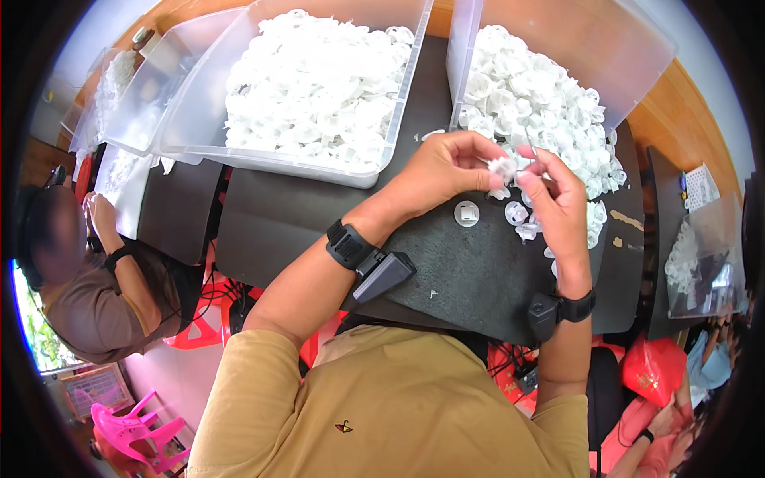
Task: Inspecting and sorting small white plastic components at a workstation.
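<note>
Both hands pinched one small white part between them: the left hand had its fingertips closed on it from the left, and the right hand held its fingers closed around it from the right. They held it above the dark table, just in front of the right bin heaped with white parts. A round white cap lay on the table below the hands, with loose parts beside it. A second full bin stood to the left.
</note>
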Available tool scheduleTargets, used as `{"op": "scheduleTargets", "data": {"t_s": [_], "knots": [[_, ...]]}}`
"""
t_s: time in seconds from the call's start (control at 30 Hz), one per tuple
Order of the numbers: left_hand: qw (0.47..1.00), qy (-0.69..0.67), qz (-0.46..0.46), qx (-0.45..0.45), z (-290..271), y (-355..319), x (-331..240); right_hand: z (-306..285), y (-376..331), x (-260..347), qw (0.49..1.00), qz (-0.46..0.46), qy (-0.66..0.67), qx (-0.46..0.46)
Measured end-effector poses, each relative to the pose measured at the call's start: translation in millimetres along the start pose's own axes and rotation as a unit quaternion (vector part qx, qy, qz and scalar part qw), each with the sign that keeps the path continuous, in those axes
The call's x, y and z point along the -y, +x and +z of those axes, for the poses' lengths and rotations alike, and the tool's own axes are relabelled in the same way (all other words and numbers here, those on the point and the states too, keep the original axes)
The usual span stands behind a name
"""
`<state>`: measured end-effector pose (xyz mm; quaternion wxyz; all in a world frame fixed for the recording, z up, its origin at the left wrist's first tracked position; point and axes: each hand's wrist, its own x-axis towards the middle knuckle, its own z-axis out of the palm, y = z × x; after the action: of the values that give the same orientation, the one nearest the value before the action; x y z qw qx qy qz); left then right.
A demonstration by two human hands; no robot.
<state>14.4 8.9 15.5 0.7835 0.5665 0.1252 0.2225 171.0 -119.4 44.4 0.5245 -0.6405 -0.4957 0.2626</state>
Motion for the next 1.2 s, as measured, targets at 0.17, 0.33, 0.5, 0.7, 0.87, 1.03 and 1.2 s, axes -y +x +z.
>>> {"op": "scheduleTargets", "data": {"t_s": [0.17, 0.33, 0.5, 0.7, 0.87, 1.03, 1.2], "knots": [[1.0, -0.026, -0.006, -0.013, 3.0, -1.2, 0.3, 7.3, 4.8, -3.5, 0.99, 0.068, 0.115, 0.039], [0.998, -0.052, 0.038, -0.027, 8.7, 0.2, 13.1, 11.4, 4.7, -8.0, 0.971, 0.086, 0.22, 0.029], [0.99, -0.128, 0.019, -0.062, 1.5, 1.5, 19.9, 8.5, 3.2, 0.2, 0.996, 0.07, 0.056, 0.019], [0.988, -0.126, 0.0, -0.084, -8.3, 4.7, 22.2, 3.4, -4.3, 7.3, 0.995, 0.019, -0.093, 0.035], [0.991, -0.1, 0.009, -0.093, -10.3, 5.1, 21.1, 3.1, -4.8, 12.8, 0.981, 0.025, -0.186, 0.043], [0.99, -0.092, 0.017, -0.104, -11.6, 6.3, 21.5, 5.6, -5.5, 6.9, 0.982, -0.017, -0.187, 0.026], [0.99, -0.093, 0.022, -0.102, -12.6, 5.0, 18.6, 3.0, -5.1, 12.3, 0.985, 0.015, -0.171, 0.015]]}}
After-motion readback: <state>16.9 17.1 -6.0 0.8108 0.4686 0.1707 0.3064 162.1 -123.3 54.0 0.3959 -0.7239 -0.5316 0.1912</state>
